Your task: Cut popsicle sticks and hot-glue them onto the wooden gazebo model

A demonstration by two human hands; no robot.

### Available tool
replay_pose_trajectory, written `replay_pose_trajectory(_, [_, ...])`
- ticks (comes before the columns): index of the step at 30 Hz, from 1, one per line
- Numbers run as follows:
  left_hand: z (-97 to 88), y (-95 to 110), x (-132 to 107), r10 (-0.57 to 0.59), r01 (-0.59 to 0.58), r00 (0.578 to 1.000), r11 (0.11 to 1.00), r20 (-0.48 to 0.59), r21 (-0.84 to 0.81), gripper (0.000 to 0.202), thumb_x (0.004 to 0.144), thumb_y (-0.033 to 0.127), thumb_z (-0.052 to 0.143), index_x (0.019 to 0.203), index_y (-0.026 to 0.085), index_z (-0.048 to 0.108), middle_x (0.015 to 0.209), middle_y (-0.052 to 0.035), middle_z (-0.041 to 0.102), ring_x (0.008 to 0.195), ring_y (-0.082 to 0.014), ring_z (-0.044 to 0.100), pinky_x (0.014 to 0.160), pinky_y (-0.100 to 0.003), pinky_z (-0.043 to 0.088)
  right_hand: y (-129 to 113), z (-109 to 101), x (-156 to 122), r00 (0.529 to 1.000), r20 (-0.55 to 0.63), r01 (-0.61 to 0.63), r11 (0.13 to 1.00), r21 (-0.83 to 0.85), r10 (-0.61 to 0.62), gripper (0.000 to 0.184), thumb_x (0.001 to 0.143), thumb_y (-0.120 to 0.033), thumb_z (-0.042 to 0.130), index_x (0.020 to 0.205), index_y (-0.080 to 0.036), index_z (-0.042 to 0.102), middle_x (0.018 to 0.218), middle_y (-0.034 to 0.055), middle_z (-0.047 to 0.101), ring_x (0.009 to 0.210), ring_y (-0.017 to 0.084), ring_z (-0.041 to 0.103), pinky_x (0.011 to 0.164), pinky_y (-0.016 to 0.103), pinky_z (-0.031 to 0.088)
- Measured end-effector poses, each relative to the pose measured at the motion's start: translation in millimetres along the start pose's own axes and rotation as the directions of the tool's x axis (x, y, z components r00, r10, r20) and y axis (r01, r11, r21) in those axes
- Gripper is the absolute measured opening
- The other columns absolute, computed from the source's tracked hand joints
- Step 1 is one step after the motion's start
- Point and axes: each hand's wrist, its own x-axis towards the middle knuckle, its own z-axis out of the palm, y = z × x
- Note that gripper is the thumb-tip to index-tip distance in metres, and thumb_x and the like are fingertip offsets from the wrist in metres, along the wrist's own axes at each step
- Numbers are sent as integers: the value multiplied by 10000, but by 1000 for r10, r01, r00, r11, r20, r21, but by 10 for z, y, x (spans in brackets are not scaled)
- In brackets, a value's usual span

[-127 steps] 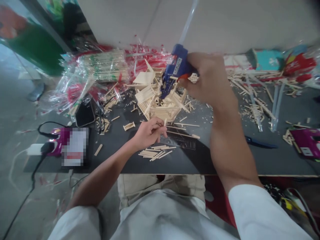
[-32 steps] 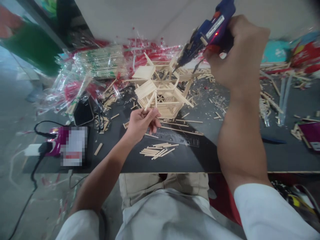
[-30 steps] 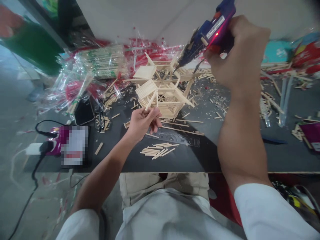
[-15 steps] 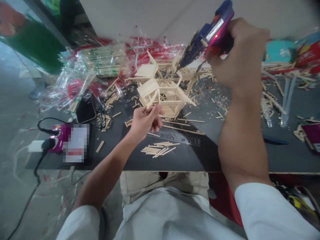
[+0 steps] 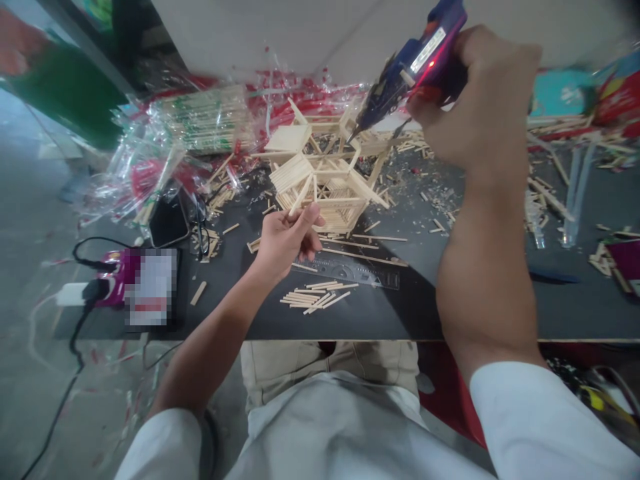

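Note:
My right hand (image 5: 445, 107) is wrapped round a blue hot glue gun (image 5: 405, 73) with a red light lit on its side. The gun's nozzle points down and to the left, at the far side of a model built of thin wooden sticks (image 5: 343, 213); whether it touches cannot be made out. At the model's near left corner, my left hand (image 5: 290, 237) is closed in a pinch on a wooden stick (image 5: 315, 190). Its fingertips are partly hidden. Flat panels of sticks slope outward from the model's upper part.
Loose cut sticks (image 5: 315, 298) and a clear ruler (image 5: 350, 272) lie in front of the model. Plastic-wrapped stick bundles (image 5: 210, 120) are behind on the left. A phone (image 5: 153, 287), a purple power adapter (image 5: 113, 277) and cables sit at the left. Another person's green sleeve (image 5: 70, 87) shows upper left.
The view has shifted slightly, so the model and left hand appear a little further left. Both hands keep their holds, and the glue gun stays over the model.

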Motion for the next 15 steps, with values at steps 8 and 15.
replay_pose_trajectory(8, [12, -13, -5, 13, -13, 1000, 1000, -17, 19, 589, 752, 735, 787, 757, 155, 689, 476, 1, 604, 334, -74, 524, 309, -173, 353, -40, -24, 13, 999, 40, -2, 1000, -2, 3, 617, 649, -98, 703, 1265, -74, 732, 1005, 108, 780, 927, 330, 747, 832, 422, 536])
replay_pose_trajectory(15, [45, 48, -7, -7, 8, 1000, 1000, -17, 7, 592, 748, 739, 789, 743, 158, 673, 459, 12, 587, 326, -75, 514, 308, -176, 352, -40, -23, 12, 998, 47, -30, 999, -30, 32, 565, 644, -101, 738, 1209, -114, 745, 994, 96, 781, 902, 315, 744, 817, 436, 552])
